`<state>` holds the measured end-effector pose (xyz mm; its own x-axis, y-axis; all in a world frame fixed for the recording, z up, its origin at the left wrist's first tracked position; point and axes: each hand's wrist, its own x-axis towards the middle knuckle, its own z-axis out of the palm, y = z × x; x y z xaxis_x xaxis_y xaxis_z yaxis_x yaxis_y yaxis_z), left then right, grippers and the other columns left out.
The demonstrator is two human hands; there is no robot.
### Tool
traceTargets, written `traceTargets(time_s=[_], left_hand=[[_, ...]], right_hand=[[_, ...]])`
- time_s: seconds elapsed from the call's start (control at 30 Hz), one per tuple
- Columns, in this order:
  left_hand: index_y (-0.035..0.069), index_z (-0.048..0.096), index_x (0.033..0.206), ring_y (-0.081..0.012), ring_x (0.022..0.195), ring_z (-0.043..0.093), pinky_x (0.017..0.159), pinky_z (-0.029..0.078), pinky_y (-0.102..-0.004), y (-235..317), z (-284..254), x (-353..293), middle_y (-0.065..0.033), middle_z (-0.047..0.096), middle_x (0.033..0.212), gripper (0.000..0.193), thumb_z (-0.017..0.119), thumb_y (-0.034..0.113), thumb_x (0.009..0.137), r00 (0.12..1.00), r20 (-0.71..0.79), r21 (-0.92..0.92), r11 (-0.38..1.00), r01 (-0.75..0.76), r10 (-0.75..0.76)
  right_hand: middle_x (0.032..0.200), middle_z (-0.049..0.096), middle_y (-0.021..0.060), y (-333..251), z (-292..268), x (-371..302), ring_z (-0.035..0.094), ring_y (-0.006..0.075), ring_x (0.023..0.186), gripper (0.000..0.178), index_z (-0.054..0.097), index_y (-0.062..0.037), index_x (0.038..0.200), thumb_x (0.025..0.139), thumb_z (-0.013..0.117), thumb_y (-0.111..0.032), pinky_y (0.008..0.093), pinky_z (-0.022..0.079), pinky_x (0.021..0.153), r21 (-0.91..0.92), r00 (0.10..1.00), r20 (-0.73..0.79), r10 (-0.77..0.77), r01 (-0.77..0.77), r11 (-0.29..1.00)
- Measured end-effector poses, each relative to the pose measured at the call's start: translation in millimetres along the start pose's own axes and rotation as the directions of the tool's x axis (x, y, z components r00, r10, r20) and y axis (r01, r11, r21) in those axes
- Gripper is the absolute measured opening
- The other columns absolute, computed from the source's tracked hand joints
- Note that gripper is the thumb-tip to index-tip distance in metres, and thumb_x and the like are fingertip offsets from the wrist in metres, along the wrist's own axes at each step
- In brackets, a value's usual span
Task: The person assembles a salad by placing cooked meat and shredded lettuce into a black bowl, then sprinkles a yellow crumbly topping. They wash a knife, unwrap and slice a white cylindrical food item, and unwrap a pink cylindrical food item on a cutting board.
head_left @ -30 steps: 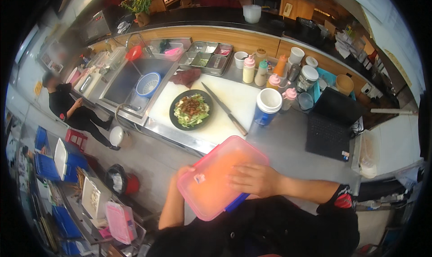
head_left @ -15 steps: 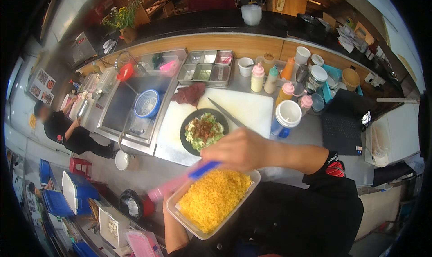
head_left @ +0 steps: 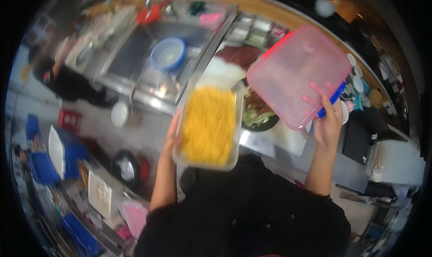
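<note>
My left hand [head_left: 172,137] grips the side of a clear plastic container [head_left: 240,117] filled with fine yellow, grain-like food [head_left: 209,124]. In my right hand [head_left: 328,126] is a translucent pink lid [head_left: 299,74], held by its edge near a blue clip [head_left: 332,99], with fingers showing through the plastic. A red clip [head_left: 276,45] runs along the lid's opposite edge. Container and lid are apart. Partly hidden behind them is a dark bowl [head_left: 270,123] with shredded greens and brown bits, on the white cutting board [head_left: 292,142]. A maroon cloth [head_left: 238,54] lies at the board's far side.
The steel sink [head_left: 130,50] at left holds a blue basket [head_left: 168,53]. Metal topping tins [head_left: 256,29] stand behind the board. A black laptop [head_left: 357,142] lies on the right counter. Another person [head_left: 67,83] works at far left. A white bucket [head_left: 120,114] stands below the sink.
The lid has swung from over the container to the right, above the board, in my right hand. The container has risen and turned more upright in view. The head view has shifted and blurred.
</note>
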<state>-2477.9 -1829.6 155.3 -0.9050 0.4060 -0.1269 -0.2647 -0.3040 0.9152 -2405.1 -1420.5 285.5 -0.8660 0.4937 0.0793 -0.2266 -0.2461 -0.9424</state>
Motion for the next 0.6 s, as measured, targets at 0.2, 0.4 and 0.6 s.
traceTargets(time_s=[0.2,0.4,0.6], left_hand=[[0.005,0.016,0.166,-0.0319,0.153,0.033,0.124,0.031,-0.0451,15.3,-15.1,21.5,-0.0169,0.031,0.165,0.124,0.078,0.043,0.066,0.948,-0.088,0.060,0.952,-0.301,0.306],[0.002,0.012,0.166,-0.0316,0.155,0.028,0.125,0.027,-0.0469,31.9,-28.0,27.9,-0.0188,0.025,0.167,0.118,0.075,0.031,0.071,0.915,-0.074,0.104,0.915,-0.389,0.397],[0.005,0.010,0.166,-0.0313,0.152,0.031,0.123,0.032,-0.0473,21.6,-27.9,29.9,-0.0181,0.024,0.165,0.108,0.068,0.006,0.075,0.922,-0.143,0.002,0.932,-0.362,0.359]], right_hand=[[0.126,0.068,0.0278,36.7,108.9,-45.1,0.076,0.0305,0.080,0.045,0.036,0.0010,0.147,0.107,0.053,-0.009,0.0327,0.063,0.066,-0.236,0.994,0.085,-0.067,0.086,0.968],[0.113,0.072,0.0217,51.6,174.5,-54.8,0.074,0.0231,0.079,0.036,0.041,0.0031,0.142,0.107,0.047,-0.006,0.0299,0.060,0.070,-0.617,0.949,0.197,-0.247,0.316,0.721],[0.109,0.073,0.0188,68.3,181.0,-56.3,0.073,0.0218,0.075,0.036,0.038,0.0035,0.141,0.107,0.046,-0.005,0.0290,0.060,0.063,-0.543,0.982,0.128,-0.140,0.188,0.818]])
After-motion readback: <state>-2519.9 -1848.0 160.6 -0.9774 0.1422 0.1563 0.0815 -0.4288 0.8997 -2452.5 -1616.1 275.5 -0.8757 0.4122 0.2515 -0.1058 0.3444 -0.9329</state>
